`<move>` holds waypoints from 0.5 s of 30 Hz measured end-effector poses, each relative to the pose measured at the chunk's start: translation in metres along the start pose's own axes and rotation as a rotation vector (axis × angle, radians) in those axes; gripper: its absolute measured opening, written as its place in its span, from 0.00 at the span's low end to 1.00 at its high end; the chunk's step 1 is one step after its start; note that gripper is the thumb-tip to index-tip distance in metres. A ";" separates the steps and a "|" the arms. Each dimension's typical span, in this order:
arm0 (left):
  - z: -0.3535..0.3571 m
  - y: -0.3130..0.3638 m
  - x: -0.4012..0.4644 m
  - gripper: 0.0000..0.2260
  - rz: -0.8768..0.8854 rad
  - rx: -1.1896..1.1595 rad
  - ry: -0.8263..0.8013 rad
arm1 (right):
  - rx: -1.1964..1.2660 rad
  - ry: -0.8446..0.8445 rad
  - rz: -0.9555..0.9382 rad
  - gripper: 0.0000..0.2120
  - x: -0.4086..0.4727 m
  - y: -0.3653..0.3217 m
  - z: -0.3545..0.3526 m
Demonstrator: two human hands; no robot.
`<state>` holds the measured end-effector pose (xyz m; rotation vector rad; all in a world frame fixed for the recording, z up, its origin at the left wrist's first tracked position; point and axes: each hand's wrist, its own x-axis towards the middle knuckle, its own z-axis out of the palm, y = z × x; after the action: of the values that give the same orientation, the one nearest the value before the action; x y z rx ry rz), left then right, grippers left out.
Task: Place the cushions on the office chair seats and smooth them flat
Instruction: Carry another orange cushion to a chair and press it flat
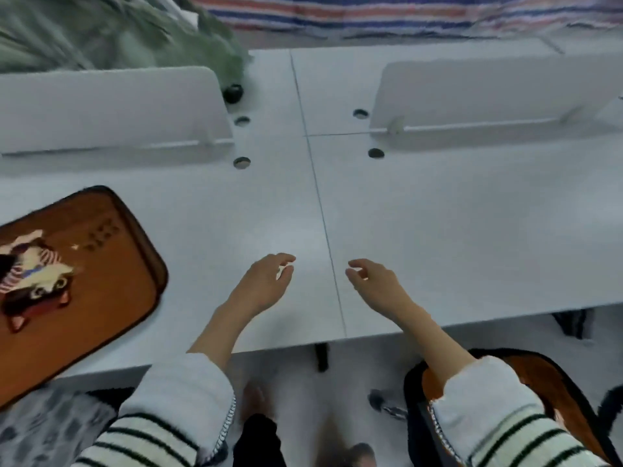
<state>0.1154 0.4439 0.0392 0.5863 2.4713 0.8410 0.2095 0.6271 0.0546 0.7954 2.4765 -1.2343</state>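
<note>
An orange cushion [84, 274] with a dark brown border and a cartoon figure lies on the white desk [438, 230] at the left, its near corner hanging over the desk's front edge. A second orange cushion [553, 389] lies on a black office chair seat [413, 416] at the lower right, partly hidden by my right sleeve. My left hand [266, 281] and my right hand [374, 279] hover over the desk's middle, fingers loosely curled and apart, holding nothing. Neither hand touches a cushion.
Two white divider panels [111, 109] [488, 96] stand across the desk. Round cable holes [242, 162] dot the desk. A green fabric heap [101, 28] and a striped cloth [371, 11] lie beyond. A grey patterned seat [50, 429] shows at lower left.
</note>
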 end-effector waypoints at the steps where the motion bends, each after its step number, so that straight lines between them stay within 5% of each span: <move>1: -0.020 -0.023 0.000 0.15 -0.024 0.002 0.028 | -0.004 -0.023 -0.023 0.18 0.011 -0.025 0.018; 8: -0.131 -0.173 -0.023 0.15 -0.227 0.025 0.231 | -0.081 -0.221 -0.123 0.18 0.069 -0.162 0.143; 15: -0.200 -0.323 -0.083 0.18 -0.612 0.051 0.455 | -0.268 -0.412 -0.238 0.21 0.105 -0.265 0.259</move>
<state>-0.0054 0.0769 -0.0056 -0.3920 2.8267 0.7082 -0.0325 0.3291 0.0235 0.1593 2.3607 -0.9824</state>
